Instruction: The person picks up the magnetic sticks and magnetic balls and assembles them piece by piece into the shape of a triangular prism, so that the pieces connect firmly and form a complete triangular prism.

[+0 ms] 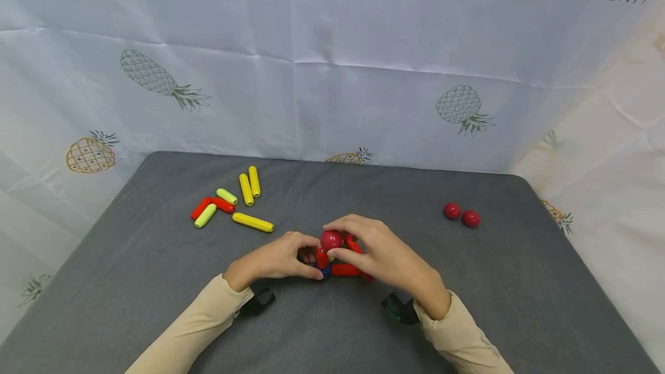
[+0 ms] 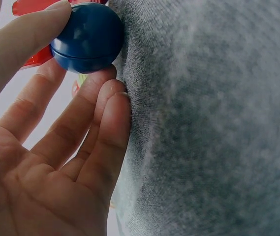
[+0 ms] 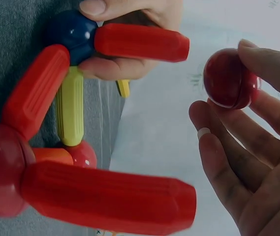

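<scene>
My left hand [image 1: 283, 257] pinches a blue ball [image 2: 88, 37] at the near left corner of a stick-and-ball frame low on the table. Out of that ball come an upright red stick [image 3: 142, 42], a second red stick [image 3: 36, 91] and a yellow-green stick [image 3: 71, 105]. The two lower sticks lead to a near red ball [image 3: 2, 169] and a far red ball [image 3: 84, 154], joined by an orange-red stick [image 3: 53, 155]. Another red stick [image 3: 110, 197] stands up from the near red ball. Between thumb and fingers, my right hand [image 1: 381, 250] holds a loose red ball [image 3: 228, 78] just above the upright stick's tip.
At the back left lie yellow sticks [image 1: 253, 222], short yellow-green sticks [image 1: 205, 216] and red sticks [image 1: 223, 205]. Two red balls [image 1: 452, 210] sit at the right on the grey table [image 1: 519, 281]. A white pineapple-print cloth [image 1: 332, 74] hangs behind the table.
</scene>
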### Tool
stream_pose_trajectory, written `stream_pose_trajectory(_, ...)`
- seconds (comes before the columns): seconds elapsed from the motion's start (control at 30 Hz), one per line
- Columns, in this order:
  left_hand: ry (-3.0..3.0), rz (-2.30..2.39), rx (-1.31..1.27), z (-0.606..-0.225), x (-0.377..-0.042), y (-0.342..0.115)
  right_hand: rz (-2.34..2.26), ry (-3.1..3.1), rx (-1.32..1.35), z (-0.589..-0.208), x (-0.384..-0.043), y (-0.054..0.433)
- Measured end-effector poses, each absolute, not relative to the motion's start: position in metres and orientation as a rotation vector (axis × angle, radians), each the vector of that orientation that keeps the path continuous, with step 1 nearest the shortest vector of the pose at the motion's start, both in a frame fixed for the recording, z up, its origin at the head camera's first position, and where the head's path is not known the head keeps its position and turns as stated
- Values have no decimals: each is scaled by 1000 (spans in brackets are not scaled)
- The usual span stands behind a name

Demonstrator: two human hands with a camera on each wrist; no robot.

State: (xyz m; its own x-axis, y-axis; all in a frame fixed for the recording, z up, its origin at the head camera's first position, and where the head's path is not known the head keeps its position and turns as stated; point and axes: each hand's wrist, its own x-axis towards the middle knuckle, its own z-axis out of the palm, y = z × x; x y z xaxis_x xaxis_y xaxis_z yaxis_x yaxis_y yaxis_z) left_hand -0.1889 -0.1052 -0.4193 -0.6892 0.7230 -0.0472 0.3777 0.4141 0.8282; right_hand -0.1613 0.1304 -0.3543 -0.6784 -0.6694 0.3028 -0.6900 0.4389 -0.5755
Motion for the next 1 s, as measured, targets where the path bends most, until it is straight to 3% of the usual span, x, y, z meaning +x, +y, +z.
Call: stream_pose_trajectory(1.0,2267,1204,908,-421,-188,-106,1087,-2716,1197,-360,-159,132)
